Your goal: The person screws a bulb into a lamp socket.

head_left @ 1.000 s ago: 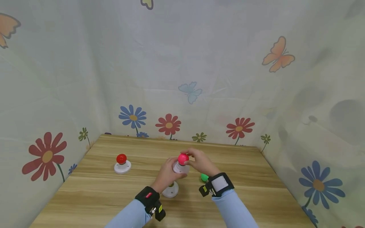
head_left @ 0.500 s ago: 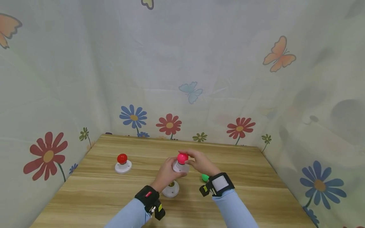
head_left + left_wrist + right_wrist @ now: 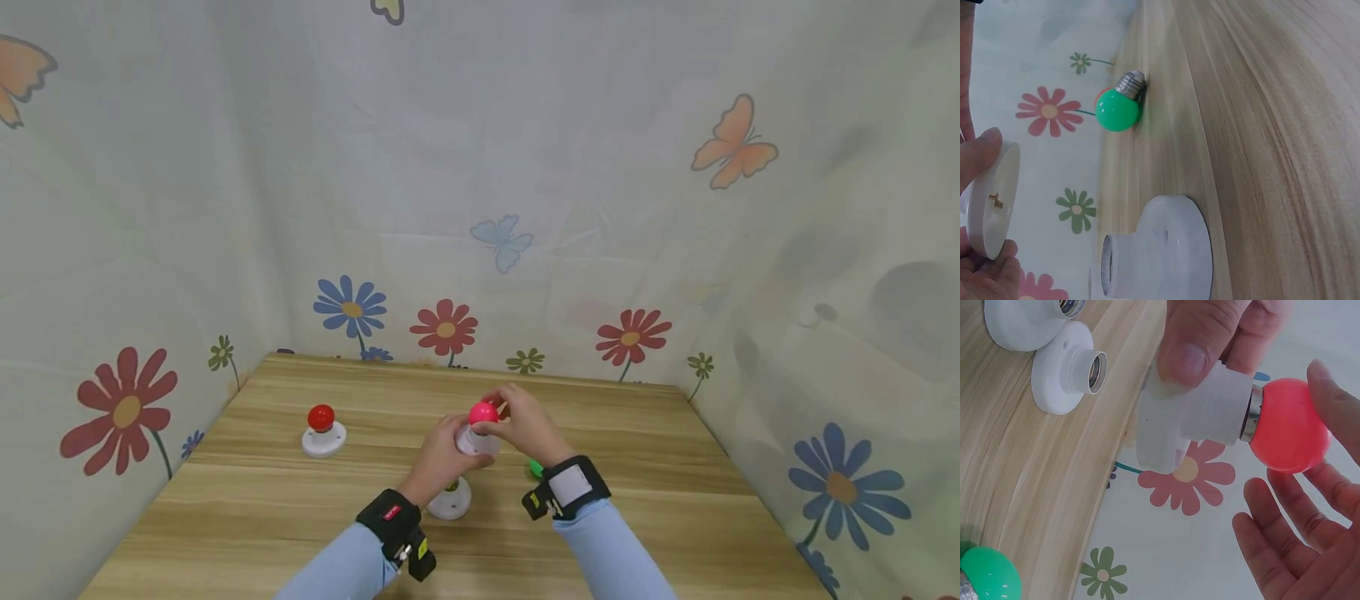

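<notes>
Above the table, my left hand (image 3: 437, 460) grips the white base of a lamp holder (image 3: 1166, 425). A pink light bulb (image 3: 483, 413) sits in its socket, with part of the metal screw cap showing at the socket mouth (image 3: 1251, 414). My right hand (image 3: 528, 427) has its thumb and fingers around the bulb; in the right wrist view the thumb touches the glass and some fingers stand apart from it. The left wrist view shows the lamp holder's underside (image 3: 1002, 212) with a brass contact.
Below my left hand stands a white lamp holder (image 3: 450, 502); the right wrist view shows another lamp holder (image 3: 1016, 325) beside it. A green bulb (image 3: 1116, 111) lies on the table (image 3: 637, 500), with a red edge behind it. Far left, a red bulb (image 3: 321, 417) sits in its holder (image 3: 324, 442).
My right hand has turned a little around the pink bulb, its thumb now further across the front. The left hand and lamp holder have stayed nearly in place.
</notes>
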Demonstrator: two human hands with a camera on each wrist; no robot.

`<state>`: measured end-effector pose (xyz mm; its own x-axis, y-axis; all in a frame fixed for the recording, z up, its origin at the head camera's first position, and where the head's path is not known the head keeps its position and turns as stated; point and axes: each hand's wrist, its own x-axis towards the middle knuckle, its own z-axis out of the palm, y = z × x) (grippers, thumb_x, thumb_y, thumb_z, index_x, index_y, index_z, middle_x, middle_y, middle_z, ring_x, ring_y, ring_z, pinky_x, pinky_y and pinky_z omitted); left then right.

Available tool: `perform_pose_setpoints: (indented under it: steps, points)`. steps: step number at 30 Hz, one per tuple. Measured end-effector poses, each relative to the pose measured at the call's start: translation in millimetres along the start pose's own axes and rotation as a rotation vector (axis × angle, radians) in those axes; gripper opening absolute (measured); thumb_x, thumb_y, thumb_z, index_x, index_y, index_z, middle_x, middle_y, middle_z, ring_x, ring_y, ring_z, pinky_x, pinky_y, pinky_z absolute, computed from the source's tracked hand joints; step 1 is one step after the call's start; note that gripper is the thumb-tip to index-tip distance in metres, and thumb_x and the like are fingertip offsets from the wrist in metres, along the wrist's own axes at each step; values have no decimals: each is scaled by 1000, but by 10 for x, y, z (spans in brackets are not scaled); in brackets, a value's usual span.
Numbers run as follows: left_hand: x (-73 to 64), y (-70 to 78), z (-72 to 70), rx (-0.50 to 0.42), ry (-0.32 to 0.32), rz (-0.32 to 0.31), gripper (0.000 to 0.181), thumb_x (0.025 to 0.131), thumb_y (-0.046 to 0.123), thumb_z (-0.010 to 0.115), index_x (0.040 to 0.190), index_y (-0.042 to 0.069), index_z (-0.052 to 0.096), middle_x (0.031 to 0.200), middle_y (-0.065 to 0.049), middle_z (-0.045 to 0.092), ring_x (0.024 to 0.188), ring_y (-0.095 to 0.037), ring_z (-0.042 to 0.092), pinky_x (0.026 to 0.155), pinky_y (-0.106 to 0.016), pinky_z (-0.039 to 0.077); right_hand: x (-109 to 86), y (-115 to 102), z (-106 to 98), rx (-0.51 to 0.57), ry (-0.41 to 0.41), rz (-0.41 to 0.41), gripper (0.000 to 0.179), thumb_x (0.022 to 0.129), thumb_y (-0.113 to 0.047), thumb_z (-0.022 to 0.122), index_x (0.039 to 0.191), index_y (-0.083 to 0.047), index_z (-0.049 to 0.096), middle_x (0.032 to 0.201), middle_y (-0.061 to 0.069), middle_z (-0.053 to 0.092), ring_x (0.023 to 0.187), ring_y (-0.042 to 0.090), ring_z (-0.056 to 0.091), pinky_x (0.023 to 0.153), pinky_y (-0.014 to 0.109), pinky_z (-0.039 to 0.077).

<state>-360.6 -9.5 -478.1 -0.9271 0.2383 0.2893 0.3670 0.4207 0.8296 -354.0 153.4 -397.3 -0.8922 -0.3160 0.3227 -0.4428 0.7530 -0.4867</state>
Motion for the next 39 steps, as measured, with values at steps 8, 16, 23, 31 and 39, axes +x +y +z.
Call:
perform_pose_setpoints:
  steps: [8, 16, 23, 31, 39]
  points:
    - [-3, -37, 13, -19, 7, 20, 65, 75, 30, 84, 131, 12, 56, 125, -8, 59, 111, -27, 59, 94, -49, 51, -25, 30, 15, 33, -8, -21, 53, 79, -34, 79, 124, -12, 60, 114, 5, 60, 97, 25, 58, 77, 34, 54]
    - [-7, -33, -11, -31, 11, 21, 68, 74, 32, 84, 132, 11, 56, 123, -8, 59, 110, -27, 58, 95, -48, 51, -28, 112, -12, 133, -94, -192, 46, 90, -14, 66, 135, -15, 57, 139, 7, 54, 131, 29, 48, 105, 53, 42]
    - [-1, -46, -8, -16, 6, 24, 66, 74, 33, 84, 130, 12, 57, 122, -7, 59, 108, -25, 59, 92, -47, 52, -36, 64, 11, 97, -65, -129, 38, 88, -17, 70, 126, -14, 64, 118, 4, 63, 111, 25, 58, 95, 48, 50]
    - [-1, -40, 16, -20, -1, 16, 68, 73, 37, 84, 130, 13, 57, 123, -6, 59, 109, -25, 59, 92, -48, 52, -56, 4, 41, -3, 31, -23, 38, 82, -34, 76, 116, -18, 66, 100, -1, 57, 89, 21, 55, 67, 24, 50]
    - [-1, -33, 15, -39, 3, 21, 68, 73, 37, 84, 130, 13, 57, 123, -7, 59, 109, -26, 59, 94, -48, 51, -52, 13, 50, -8, 27, -11, 41, 82, -41, 74, 117, -22, 65, 104, 0, 56, 90, 20, 56, 66, 26, 50]
